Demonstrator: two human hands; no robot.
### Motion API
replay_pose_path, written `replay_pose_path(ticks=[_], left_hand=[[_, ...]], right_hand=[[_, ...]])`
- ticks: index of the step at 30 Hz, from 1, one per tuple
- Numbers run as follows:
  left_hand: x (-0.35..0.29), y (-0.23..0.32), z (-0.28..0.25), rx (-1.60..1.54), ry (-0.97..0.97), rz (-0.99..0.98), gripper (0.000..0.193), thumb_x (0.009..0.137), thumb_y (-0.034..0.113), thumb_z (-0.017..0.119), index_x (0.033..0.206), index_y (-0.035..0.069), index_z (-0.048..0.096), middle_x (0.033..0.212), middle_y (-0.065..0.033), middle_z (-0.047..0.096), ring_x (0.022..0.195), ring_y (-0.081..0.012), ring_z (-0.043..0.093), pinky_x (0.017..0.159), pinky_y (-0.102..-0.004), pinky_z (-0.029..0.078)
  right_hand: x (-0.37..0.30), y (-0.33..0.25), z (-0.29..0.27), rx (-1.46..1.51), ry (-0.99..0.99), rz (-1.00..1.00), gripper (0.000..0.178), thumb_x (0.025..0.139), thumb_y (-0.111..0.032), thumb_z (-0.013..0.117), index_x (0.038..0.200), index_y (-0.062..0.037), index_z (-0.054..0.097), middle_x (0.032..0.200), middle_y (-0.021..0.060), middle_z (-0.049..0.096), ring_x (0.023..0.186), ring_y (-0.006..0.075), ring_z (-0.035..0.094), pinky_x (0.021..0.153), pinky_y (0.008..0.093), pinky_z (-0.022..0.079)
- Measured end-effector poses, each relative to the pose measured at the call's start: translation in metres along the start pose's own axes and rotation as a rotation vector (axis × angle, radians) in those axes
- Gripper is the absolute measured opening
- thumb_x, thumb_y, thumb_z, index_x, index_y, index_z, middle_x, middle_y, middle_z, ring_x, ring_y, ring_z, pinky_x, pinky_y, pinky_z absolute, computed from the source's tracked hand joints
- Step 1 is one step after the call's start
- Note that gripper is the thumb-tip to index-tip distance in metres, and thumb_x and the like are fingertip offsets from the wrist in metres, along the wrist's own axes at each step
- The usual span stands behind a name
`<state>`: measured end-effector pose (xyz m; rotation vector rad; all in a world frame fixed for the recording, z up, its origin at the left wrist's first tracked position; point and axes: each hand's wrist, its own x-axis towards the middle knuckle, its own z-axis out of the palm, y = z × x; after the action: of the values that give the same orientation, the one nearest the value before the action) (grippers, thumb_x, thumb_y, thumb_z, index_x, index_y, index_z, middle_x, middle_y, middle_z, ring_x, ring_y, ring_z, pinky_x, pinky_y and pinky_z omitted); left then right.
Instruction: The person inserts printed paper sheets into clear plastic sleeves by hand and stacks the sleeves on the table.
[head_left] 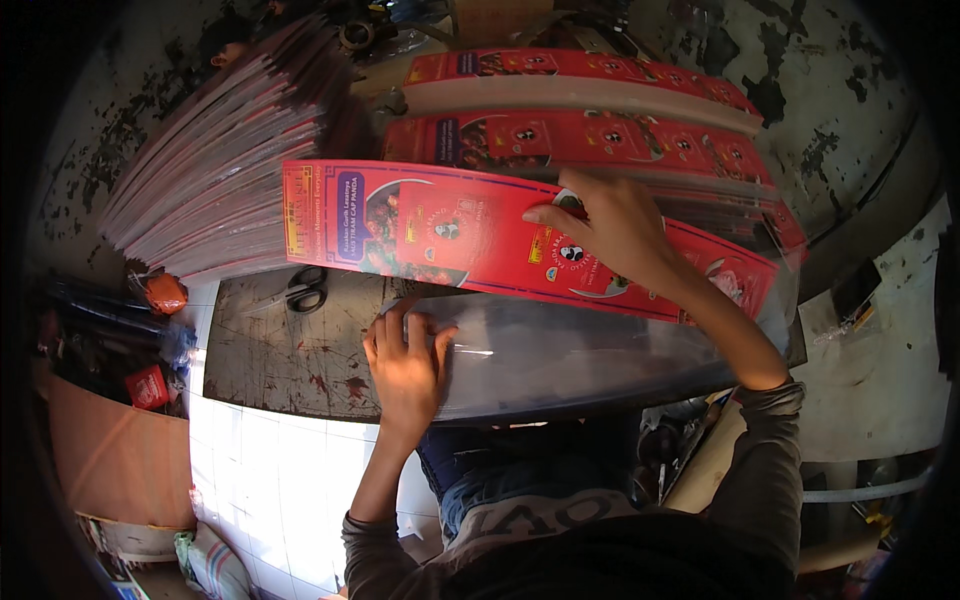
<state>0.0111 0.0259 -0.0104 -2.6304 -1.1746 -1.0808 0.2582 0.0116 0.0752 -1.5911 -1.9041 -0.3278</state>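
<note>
On the scratched dark worktop (300, 360), left hand (405, 365) presses clear film (560, 360) flat; right hand's (610, 230) grip pinches a red printed sheet (450, 225).

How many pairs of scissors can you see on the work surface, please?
1: the black-handled scissors lie on the worn metal sheet, left of the left hand and just below the red printed sheet. Others may be hidden under the stacks.

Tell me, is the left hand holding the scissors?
No, the left hand lies flat on the clear plastic sheet, while the scissors lie apart on the dark board.
</note>
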Motion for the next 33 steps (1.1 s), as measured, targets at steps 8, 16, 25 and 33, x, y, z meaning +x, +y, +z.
replay_pose_path(ticks=[8, 16, 25, 33], left_hand=[[-0.001, -0.023, 0.000, -0.123, 0.006, -0.244, 0.026, 0.077, 0.020, 0.065, 0.087, 0.000, 0.050, 0.083, -0.0146, 0.049, 0.075, -0.0334, 0.051, 0.061, -0.0417, 0.041], [0.005, -0.044, -0.012, -0.530, -0.296, -0.348, 0.036, 0.080, 0.011, 0.062, 0.109, 0.003, 0.043, 0.069, -0.0099, 0.055, 0.060, -0.0211, 0.054, 0.060, -0.0318, 0.044], [-0.004, -0.050, -0.004, -0.836, -0.178, -0.441, 0.049, 0.084, 0.004, 0.056, 0.126, 0.004, 0.030, 0.068, -0.0077, 0.060, 0.065, -0.0131, 0.057, 0.065, -0.0239, 0.044], [0.005, -0.028, -0.027, -0.739, -0.348, -0.403, 0.066, 0.078, 0.003, 0.062, 0.133, 0.003, 0.026, 0.071, -0.0062, 0.059, 0.068, -0.0141, 0.057, 0.074, -0.0309, 0.043]], right_hand=[[-0.047, 0.052, -0.024, -0.041, -0.059, -0.083, 0.043, 0.070, -0.043, 0.069, 0.066, -0.0037, 0.051, 0.055, 0.0101, 0.053, 0.050, 0.0269, 0.055, 0.048, 0.0354, 0.043], [-0.067, 0.069, -0.023, -0.080, -0.041, 0.000, 0.042, 0.068, -0.042, 0.071, 0.066, -0.0042, 0.052, 0.054, 0.0090, 0.053, 0.047, 0.0255, 0.054, 0.046, 0.0335, 0.042], [-0.075, 0.078, -0.021, -0.031, -0.118, 0.044, 0.043, 0.066, -0.044, 0.072, 0.064, -0.0055, 0.053, 0.053, 0.0088, 0.053, 0.046, 0.0255, 0.054, 0.045, 0.0327, 0.043], [-0.074, 0.079, -0.027, 0.008, -0.062, 0.166, 0.041, 0.066, -0.042, 0.073, 0.065, -0.0052, 0.054, 0.051, 0.0085, 0.052, 0.044, 0.0245, 0.052, 0.045, 0.0317, 0.041]])
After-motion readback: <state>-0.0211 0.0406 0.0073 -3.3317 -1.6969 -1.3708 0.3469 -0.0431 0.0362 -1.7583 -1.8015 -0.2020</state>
